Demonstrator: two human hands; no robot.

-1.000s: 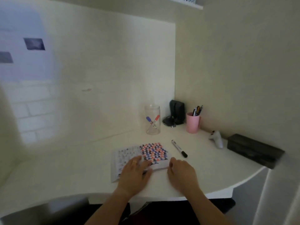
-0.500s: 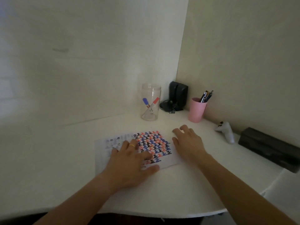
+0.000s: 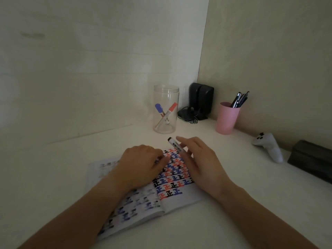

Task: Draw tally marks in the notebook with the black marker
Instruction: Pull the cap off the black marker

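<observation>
An open notebook (image 3: pixel 172 198) lies on the white desk, its right page filled with rows of black, red and blue tally marks. My right hand (image 3: pixel 199 162) holds the black marker (image 3: pixel 175 145) over the page's far edge, the marker's end pointing away to the upper left. My left hand (image 3: pixel 142 162) rests curled on the notebook near its middle fold, its fingertips close to the marker. Whether the marker's cap is on, I cannot tell.
A clear jar (image 3: pixel 166 108) with a blue and a red marker stands behind the notebook. Right of it are black speakers (image 3: pixel 199 103), a pink cup (image 3: pixel 227 117) of pens, a white game controller (image 3: pixel 269 146) and a black box (image 3: pixel 312 160) along the wall.
My right hand has picked the black marker up from the desk and brought it over the page. My left hand has shifted toward the marker.
</observation>
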